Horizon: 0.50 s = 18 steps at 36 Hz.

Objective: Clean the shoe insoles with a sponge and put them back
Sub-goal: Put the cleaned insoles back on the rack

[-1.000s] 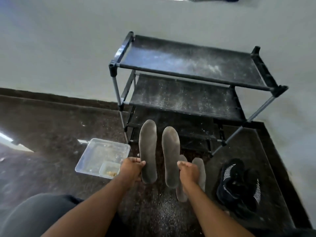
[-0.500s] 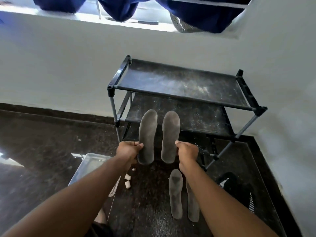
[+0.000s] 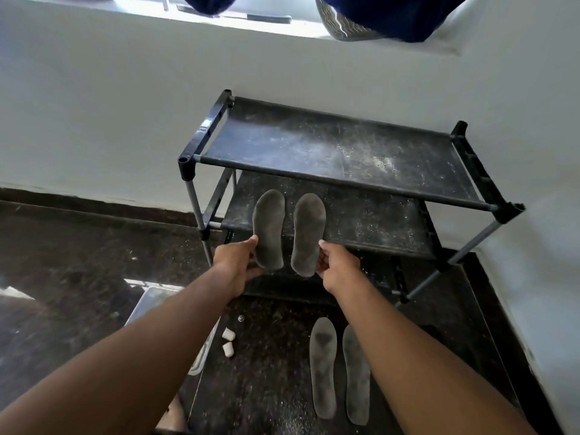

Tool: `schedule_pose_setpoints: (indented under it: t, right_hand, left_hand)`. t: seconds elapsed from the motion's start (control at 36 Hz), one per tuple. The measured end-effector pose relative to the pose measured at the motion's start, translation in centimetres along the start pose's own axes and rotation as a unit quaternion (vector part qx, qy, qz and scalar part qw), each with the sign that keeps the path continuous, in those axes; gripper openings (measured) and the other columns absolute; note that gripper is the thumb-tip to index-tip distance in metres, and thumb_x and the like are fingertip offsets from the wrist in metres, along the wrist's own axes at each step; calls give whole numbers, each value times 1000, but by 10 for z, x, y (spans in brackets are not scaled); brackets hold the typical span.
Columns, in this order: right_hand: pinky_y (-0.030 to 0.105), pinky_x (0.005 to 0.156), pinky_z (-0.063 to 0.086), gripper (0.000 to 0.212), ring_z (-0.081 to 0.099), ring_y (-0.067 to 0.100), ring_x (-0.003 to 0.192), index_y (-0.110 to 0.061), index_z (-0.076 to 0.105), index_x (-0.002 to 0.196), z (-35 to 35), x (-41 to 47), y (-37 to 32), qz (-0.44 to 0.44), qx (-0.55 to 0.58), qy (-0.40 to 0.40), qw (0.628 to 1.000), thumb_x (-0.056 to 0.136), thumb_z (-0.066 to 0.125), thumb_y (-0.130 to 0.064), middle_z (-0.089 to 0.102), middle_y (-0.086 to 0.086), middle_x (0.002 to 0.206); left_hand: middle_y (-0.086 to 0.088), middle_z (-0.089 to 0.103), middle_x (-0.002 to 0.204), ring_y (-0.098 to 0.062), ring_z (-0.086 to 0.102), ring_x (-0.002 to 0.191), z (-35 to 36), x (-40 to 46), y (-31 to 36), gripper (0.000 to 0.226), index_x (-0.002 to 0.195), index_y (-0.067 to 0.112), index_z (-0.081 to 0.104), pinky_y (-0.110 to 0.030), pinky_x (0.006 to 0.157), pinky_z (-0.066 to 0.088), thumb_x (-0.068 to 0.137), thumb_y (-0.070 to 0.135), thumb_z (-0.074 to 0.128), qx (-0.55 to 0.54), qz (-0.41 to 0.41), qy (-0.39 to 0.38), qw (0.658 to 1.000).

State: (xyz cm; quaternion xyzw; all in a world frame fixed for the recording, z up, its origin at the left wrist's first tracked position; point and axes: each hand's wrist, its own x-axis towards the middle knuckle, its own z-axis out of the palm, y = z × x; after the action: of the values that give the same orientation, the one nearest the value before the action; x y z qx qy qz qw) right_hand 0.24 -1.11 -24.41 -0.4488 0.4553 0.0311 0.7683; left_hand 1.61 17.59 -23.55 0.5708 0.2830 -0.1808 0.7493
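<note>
Daylight enters from the window opening (image 3: 238,17) at twelve o'clock, where the sill is blown out to white, and it falls softly over the pale wall (image 3: 94,105) with no hard shadows. The dark floor (image 3: 62,246) catches a bright glare patch at nine o'clock, and the dusty top shelf of the rack (image 3: 329,146) shows a pale sheen. The wide lens bends the wall lines and the rack toward the edges, and the forearms at six o'clock look stretched and slightly soft.
</note>
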Motion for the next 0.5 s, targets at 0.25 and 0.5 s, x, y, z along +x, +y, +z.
schedule_pose_setpoints:
  t: [0.25, 0.5]
  right_hand:
    - [32, 66, 51, 38, 58, 18, 68, 0, 74, 99, -28, -36, 45, 36, -17, -66, 997, 85, 80, -35, 69, 11, 84]
    - [24, 53, 48, 13, 56, 12, 55, 4, 73, 94, -29, -46, 32, 6, -75, -61, 995, 89, 74, -9, 72, 11, 74]
  left_hand:
    - [-26, 74, 105, -38, 76, 93, -7, -21, -38, 37, 113, -2, 67, -43, 83, 63, 96, 30, 73, -18, -34, -19, 999]
    - [-30, 74, 89, -35, 75, 75, 19, -43, -31, 15, 96, -14, 66, -33, 55, 64, 97, 0, 67, -63, -29, 35, 997]
